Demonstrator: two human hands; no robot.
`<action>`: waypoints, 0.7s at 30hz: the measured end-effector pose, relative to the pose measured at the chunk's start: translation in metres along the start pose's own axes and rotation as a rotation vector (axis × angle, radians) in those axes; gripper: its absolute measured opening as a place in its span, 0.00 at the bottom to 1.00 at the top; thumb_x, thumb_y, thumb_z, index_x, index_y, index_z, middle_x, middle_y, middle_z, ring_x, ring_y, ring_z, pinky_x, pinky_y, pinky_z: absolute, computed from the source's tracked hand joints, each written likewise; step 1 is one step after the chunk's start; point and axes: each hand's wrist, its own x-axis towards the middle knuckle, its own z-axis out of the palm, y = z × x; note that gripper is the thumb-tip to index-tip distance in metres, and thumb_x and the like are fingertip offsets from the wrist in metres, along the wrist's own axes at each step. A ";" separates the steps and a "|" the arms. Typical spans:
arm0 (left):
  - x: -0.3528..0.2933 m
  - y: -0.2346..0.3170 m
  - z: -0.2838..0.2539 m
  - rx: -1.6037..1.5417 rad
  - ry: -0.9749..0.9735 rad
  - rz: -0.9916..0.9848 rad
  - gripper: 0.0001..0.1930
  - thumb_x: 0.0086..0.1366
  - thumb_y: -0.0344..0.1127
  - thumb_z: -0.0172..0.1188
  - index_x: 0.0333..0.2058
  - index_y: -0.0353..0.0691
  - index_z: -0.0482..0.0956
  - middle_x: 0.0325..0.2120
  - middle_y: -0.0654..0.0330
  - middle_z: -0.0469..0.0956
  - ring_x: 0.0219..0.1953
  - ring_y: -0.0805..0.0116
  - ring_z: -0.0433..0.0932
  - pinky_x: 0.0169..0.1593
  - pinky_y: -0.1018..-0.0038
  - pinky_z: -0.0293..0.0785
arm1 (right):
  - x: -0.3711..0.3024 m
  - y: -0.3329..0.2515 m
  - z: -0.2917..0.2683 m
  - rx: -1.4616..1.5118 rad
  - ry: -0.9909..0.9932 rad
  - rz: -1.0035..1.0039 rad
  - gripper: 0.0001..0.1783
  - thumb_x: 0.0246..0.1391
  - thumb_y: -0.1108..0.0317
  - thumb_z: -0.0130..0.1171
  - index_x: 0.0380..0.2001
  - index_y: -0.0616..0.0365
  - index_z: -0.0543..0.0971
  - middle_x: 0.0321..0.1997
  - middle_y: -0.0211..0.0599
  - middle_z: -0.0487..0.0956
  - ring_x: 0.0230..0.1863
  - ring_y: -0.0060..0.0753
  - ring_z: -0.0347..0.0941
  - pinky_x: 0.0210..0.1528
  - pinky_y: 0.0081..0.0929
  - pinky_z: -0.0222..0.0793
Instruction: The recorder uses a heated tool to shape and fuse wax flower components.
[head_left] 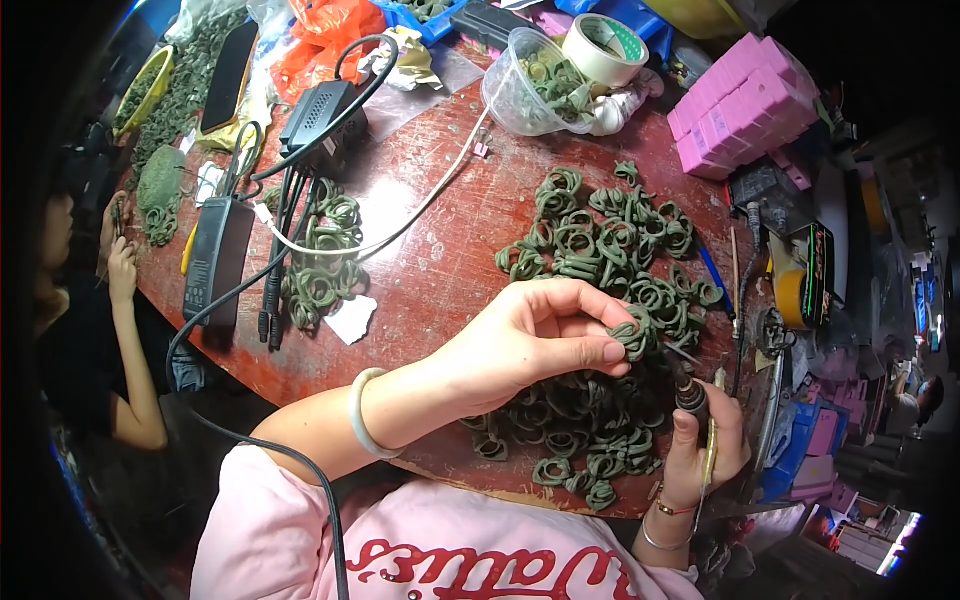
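Observation:
My left hand pinches a small dark-green ring between thumb and fingers. In my right hand is a pen-like tool with a dark collar, similar to a soldering iron. Its thin metal tip points up at the pinched ring; whether they touch I cannot tell. A slim yellowish rod also runs along the right hand's fingers. Beneath and beyond both hands spreads a heap of similar green rings on the worn red table. My left forearm and hand hide part of the heap.
A black adapter and cables lie leftward, beside more green rings. Farther back are a clear plastic tub, a tape roll and pink blocks. A black cable crosses my left arm. Another person works at far left.

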 end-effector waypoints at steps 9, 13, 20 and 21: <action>0.000 -0.002 -0.001 -0.016 -0.023 -0.006 0.09 0.63 0.23 0.59 0.42 0.31 0.76 0.48 0.52 0.75 0.40 0.69 0.79 0.49 0.74 0.77 | 0.002 -0.003 0.001 -0.049 -0.018 -0.028 0.20 0.49 0.57 0.69 0.39 0.62 0.79 0.26 0.35 0.78 0.22 0.34 0.72 0.25 0.25 0.67; 0.000 -0.002 -0.001 -0.022 -0.028 -0.008 0.09 0.63 0.23 0.59 0.42 0.31 0.77 0.47 0.52 0.76 0.40 0.69 0.79 0.49 0.74 0.77 | 0.001 -0.003 0.001 -0.050 -0.023 -0.019 0.21 0.48 0.57 0.69 0.39 0.62 0.79 0.26 0.35 0.78 0.22 0.33 0.72 0.25 0.25 0.67; 0.000 -0.003 -0.001 -0.019 -0.036 -0.003 0.08 0.63 0.23 0.59 0.42 0.30 0.77 0.48 0.50 0.75 0.41 0.69 0.79 0.49 0.73 0.77 | 0.001 -0.003 0.002 -0.067 -0.028 -0.015 0.21 0.48 0.57 0.69 0.39 0.61 0.79 0.25 0.35 0.78 0.22 0.34 0.72 0.25 0.26 0.67; 0.000 -0.003 -0.001 -0.019 -0.035 -0.003 0.08 0.63 0.23 0.59 0.42 0.30 0.77 0.48 0.50 0.75 0.41 0.69 0.79 0.49 0.73 0.77 | 0.001 -0.003 0.002 -0.075 -0.028 -0.013 0.20 0.48 0.58 0.69 0.39 0.61 0.79 0.26 0.36 0.77 0.22 0.35 0.72 0.25 0.27 0.67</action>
